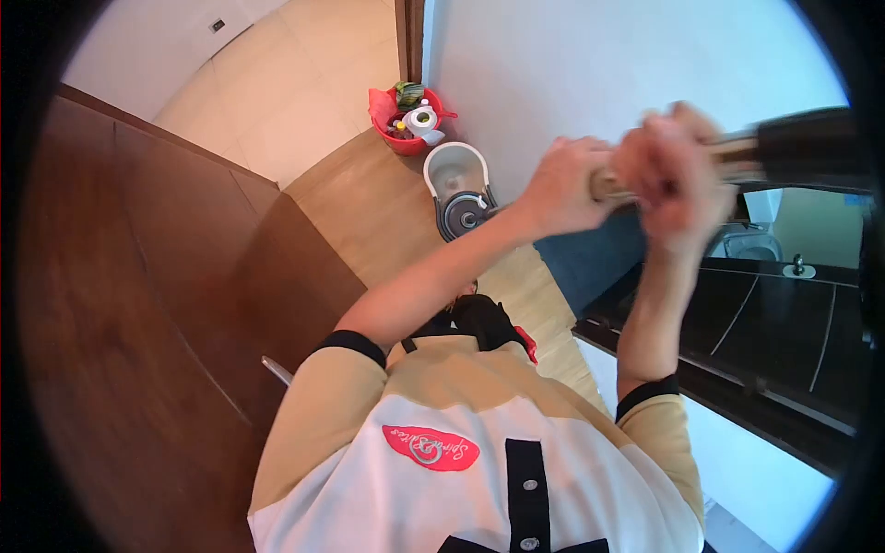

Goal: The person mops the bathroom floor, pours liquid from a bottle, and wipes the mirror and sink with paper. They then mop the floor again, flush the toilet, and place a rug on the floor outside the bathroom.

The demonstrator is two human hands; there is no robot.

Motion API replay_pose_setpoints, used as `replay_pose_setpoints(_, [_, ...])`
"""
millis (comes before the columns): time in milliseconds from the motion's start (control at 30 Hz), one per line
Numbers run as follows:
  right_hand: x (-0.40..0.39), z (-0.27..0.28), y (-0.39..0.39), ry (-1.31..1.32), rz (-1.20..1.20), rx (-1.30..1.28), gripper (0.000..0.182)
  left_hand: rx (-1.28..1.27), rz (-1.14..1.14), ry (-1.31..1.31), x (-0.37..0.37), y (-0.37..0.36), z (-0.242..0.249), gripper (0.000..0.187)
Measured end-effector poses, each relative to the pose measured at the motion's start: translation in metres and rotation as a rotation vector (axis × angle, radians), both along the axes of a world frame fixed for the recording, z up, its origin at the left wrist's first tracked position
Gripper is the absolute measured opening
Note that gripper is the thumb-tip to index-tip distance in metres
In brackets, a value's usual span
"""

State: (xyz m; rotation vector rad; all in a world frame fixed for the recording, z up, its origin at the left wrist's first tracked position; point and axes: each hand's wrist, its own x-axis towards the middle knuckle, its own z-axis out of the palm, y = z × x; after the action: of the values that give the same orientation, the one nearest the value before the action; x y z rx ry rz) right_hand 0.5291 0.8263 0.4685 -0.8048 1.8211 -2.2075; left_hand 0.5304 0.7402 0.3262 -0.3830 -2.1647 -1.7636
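Observation:
Both my hands are wrapped around the handle of a mop (737, 155), blurred by motion. The handle rises slantwise from the mop bucket (456, 157) on the floor to a thick dark end near the camera at the right. My left hand (572, 180) grips it lower down, its forearm hiding part of the handle. Just above it on the handle, my right hand (668, 175) is closed. A dark round mop head or spinner disc (466, 217) sits in the near end of the grey-and-white bucket.
A red basket (398, 145) with bottles and cloths stands behind the bucket, against the wall. A brown wooden door (166, 276) fills the left side. At right are a dark mat (590, 263), a black tiled surface (765, 323) and a toilet (751, 241).

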Motion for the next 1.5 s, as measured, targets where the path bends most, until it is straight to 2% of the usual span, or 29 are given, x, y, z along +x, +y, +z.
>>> replay_pose_setpoints(67, [-0.011, -0.006, -0.002, 0.028, 0.001, -0.014, 0.028, 0.158, -0.010, 0.081, -0.004, 0.006, 0.015, 0.024])
replay_pose_setpoints(133, [-0.019, -0.165, 0.002, 0.129, -0.157, 0.127, 0.018, 0.093, -0.011, 0.082, 0.003, 0.005, -0.114, 0.025])
replay_pose_setpoints(167, [-0.005, -0.205, 0.008, 0.194, -0.114, 0.368, 0.018, 0.052, 0.063, 0.120, 0.004, 0.006, -0.152, 0.027])
replay_pose_setpoints(200, [0.009, -0.244, 0.013, 0.285, -0.061, 0.603, 0.018, -0.008, 0.053, 0.080, -0.003, 0.001, -0.150, 0.028])
replay_pose_setpoints(333, [0.009, -0.188, 0.012, 0.177, -0.210, 0.378, 0.020, -0.219, 0.022, -0.197, 0.012, 0.005, -0.153, 0.032])
replay_pose_setpoints(400, [-0.009, -0.065, 0.014, 0.105, -0.040, 0.064, 0.025, -0.098, 0.081, 0.108, -0.002, 0.006, -0.034, 0.028])
replay_pose_setpoints(500, [-0.027, -0.055, 0.011, 0.019, 0.005, 0.058, 0.023, 0.123, -0.014, 0.233, -0.010, 0.010, 0.025, 0.027])
replay_pose_setpoints(533, [-0.031, -0.055, 0.011, -0.006, 0.022, 0.059, 0.023, 0.066, -0.001, 0.131, -0.016, 0.009, -0.024, 0.031])
replay_pose_setpoints(567, [-0.029, -0.134, 0.008, 0.105, -0.191, 0.332, 0.020, 0.006, 0.010, 0.036, -0.022, 0.006, -0.098, 0.035])
replay_pose_setpoints(633, [-0.017, -0.274, 0.030, 0.416, -0.187, 0.514, 0.021, 0.025, -0.073, -0.181, -0.001, 0.008, -0.184, 0.033])
replay_pose_setpoints(667, [-0.010, -0.342, 0.039, 0.575, -0.201, 0.587, 0.021, -0.369, 0.003, -0.361, -0.010, 0.019, -0.232, 0.032])
replay_pose_setpoints(733, [-0.019, -0.337, 0.049, 0.566, -0.229, 0.713, 0.021, -0.301, -0.095, -0.360, 0.007, 0.004, -0.204, 0.031])
replay_pose_setpoints(833, [-0.028, -0.092, 0.018, 0.143, -0.055, 0.286, 0.014, -0.087, 0.037, -0.012, -0.019, 0.003, -0.059, 0.029])
replay_pose_setpoints(867, [-0.028, -0.043, 0.018, 0.063, -0.100, 0.209, 0.015, -0.007, 0.112, 0.138, -0.023, 0.006, -0.011, 0.028])
replay_pose_setpoints(967, [-0.053, -0.043, 0.009, 0.176, 0.056, 0.093, 0.019, 0.034, -0.017, 0.184, -0.037, 0.004, 0.004, 0.026])
replay_pose_setpoints(1000, [-0.056, -0.115, 0.013, 0.185, -0.248, 0.343, 0.019, 0.008, -0.018, 0.078, -0.042, 0.006, -0.062, 0.026])
replay_pose_setpoints(1033, [-0.056, -0.192, 0.024, 0.116, -0.075, 0.260, 0.015, -0.043, -0.016, -0.064, -0.037, 0.010, -0.139, 0.027])
replay_pose_setpoints(1067, [-0.043, -0.223, 0.023, 0.217, -0.088, 0.595, 0.019, -0.110, -0.022, -0.191, -0.029, 0.012, -0.192, 0.028])
replay_pose_setpoints(1100, [-0.034, -0.282, 0.023, 0.750, -0.365, 0.600, 0.024, -0.262, -0.065, -0.347, -0.022, 0.011, -0.230, 0.029])
replay_pose_setpoints(1133, [-0.026, -0.317, 0.034, 0.203, -0.140, 0.581, 0.025, -0.219, -0.067, -0.338, -0.009, 0.022, -0.234, 0.028])
replay_pose_setpoints(1200, [-0.042, -0.226, 0.030, 0.387, -0.178, 0.555, 0.023, -0.135, 0.027, -0.203, -0.030, 0.032, -0.203, 0.030])
replay_pose_setpoints(1233, [-0.047, -0.159, 0.032, 0.206, -0.140, 0.369, 0.020, -0.101, 0.101, -0.104, -0.041, 0.034, -0.173, 0.031])
replay_pose_setpoints(1267, [-0.052, -0.092, 0.035, 0.033, -0.116, 0.170, 0.018, -0.055, 0.229, 0.040, -0.045, 0.032, -0.086, 0.035])
replay_pose_setpoints(1300, [-0.048, -0.030, 0.033, 0.054, -0.020, 0.070, 0.019, -0.105, 0.166, 0.172, -0.046, 0.028, -0.017, 0.037])
replay_pose_setpoints(1333, [-0.055, 0.012, 0.035, 0.023, 0.316, -0.062, 0.022, -0.151, 0.101, 0.304, -0.047, 0.026, 0.020, 0.039])
replay_pose_setpoints(1400, [-0.053, -0.030, 0.036, -0.058, 0.004, 0.061, 0.021, -0.026, -0.016, 0.212, -0.055, 0.023, -0.030, 0.041])
replay_pose_setpoints(1433, [-0.057, -0.085, 0.037, 0.156, -0.082, 0.204, 0.020, 0.039, -0.072, 0.170, -0.056, 0.023, -0.070, 0.042])
replay_pose_setpoints(1467, [-0.055, -0.144, 0.040, 0.544, -0.200, 0.504, 0.021, -0.084, -0.005, 0.021, -0.043, 0.027, -0.142, 0.042])
replay_pose_setpoints(1500, [-0.044, -0.194, 0.037, 0.715, -0.236, 0.636, 0.022, -0.206, 0.070, -0.122, -0.030, 0.030, -0.209, 0.042])
